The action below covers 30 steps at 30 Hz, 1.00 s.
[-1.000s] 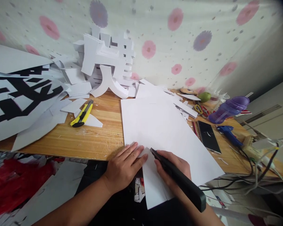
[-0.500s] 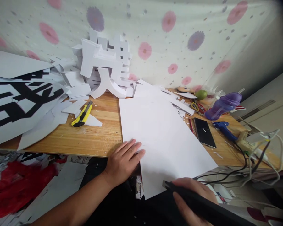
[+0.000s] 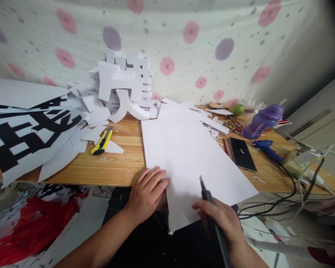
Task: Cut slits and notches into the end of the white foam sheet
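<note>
A large white sheet (image 3: 184,156) lies on the wooden table (image 3: 123,165), its lower corner hanging over the front edge. My left hand (image 3: 149,191) rests flat on the sheet's left edge, fingers stretched and slightly apart. My right hand (image 3: 220,219) is wrapped round a long black tool (image 3: 210,208) with a narrow metal tip, which points up and away over the lower part of the sheet. A yellow and black utility knife (image 3: 102,141) lies to the left, on white scraps.
Cut white shapes (image 3: 125,85) stand at the back. Black-patterned sheets (image 3: 39,137) lie left. On the right are a phone (image 3: 242,154), scissors (image 3: 234,125), a purple bottle (image 3: 264,121), a blue glue gun (image 3: 268,149) and cables (image 3: 298,186). A red bag (image 3: 36,223) lies below.
My right hand has lifted the black tool from near the sheet's lower edge and turned its tip upward, away from me. The view has shifted a little; my left hand stays on the sheet.
</note>
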### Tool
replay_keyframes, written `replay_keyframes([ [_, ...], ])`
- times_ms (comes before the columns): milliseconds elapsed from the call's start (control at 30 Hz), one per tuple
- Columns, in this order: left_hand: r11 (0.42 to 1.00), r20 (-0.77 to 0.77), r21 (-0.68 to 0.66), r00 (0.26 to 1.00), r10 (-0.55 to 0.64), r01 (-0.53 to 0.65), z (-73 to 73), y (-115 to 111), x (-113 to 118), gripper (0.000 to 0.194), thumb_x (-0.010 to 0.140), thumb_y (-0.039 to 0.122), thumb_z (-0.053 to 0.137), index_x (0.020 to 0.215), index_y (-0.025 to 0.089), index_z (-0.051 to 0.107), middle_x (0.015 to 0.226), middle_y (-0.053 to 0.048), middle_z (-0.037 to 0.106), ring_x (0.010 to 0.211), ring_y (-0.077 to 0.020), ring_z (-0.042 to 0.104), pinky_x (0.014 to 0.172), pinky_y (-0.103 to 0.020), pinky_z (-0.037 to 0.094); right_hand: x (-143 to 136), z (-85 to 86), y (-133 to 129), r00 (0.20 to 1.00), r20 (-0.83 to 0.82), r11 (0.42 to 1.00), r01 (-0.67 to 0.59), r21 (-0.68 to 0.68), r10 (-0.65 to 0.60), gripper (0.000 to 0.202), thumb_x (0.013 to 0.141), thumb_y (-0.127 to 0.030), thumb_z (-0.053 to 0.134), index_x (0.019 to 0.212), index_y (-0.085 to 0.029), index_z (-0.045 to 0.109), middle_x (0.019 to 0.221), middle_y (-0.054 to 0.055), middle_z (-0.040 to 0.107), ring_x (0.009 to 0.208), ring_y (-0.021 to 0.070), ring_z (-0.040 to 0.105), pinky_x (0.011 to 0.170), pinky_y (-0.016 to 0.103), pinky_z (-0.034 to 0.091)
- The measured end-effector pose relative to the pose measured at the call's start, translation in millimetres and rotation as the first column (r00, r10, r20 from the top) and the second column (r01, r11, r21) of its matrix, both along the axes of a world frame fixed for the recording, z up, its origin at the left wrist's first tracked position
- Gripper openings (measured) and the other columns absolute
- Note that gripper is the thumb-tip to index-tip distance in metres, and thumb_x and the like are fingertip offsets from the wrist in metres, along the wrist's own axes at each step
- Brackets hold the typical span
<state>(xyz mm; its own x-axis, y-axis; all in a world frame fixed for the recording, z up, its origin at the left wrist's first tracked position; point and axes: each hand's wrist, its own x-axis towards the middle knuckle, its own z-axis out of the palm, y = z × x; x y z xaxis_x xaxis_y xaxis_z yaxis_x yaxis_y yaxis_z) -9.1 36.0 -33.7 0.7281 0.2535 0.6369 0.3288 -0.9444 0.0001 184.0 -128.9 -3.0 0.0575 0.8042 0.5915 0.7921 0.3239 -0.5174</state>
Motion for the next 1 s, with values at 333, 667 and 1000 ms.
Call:
replay_keyframes([
  [333,0.769,0.249,-0.639,0.951,0.184,0.018,10.1,-6,-32,0.024,0.08,0.017,0.067,0.101,0.027,0.074,0.109,-0.006,0.071,0.111,-0.0266,0.059,0.109,-0.049,0.033,-15,-3.6,21,0.86,0.492,0.989,-0.096,-0.109,0.137,0.027,0.088,-0.008,0.054,0.11,-0.024,0.058,0.13,0.014,0.065,0.13,0.0334,0.051,0.096,0.054,0.052],
  [667,-0.181,0.132,-0.963,0.936,0.326,0.199,15.4,-30,-7,0.058,0.08,0.071,0.055,0.074,0.014,0.065,0.062,-0.009,0.071,0.048,-0.0186,0.066,0.045,-0.026,0.05,-9,15.3,10,0.994,0.105,0.976,-0.035,0.216,0.012,0.036,0.087,-0.009,0.058,0.117,-0.029,0.054,0.11,0.008,0.075,0.097,0.0228,0.073,0.077,0.035,0.062],
  [1000,-0.445,0.413,-0.728,0.851,0.323,0.522,40.6,-61,-8,0.072,0.074,0.071,0.065,0.12,0.017,0.057,0.105,-0.016,0.074,0.091,-0.0255,0.073,0.073,-0.033,0.056,-28,19.4,-16,0.949,-0.279,0.939,0.221,0.264,-0.145,0.019,0.084,-0.018,0.065,0.097,-0.03,0.059,0.088,0.001,0.076,0.075,0.0227,0.075,0.065,0.033,0.061],
])
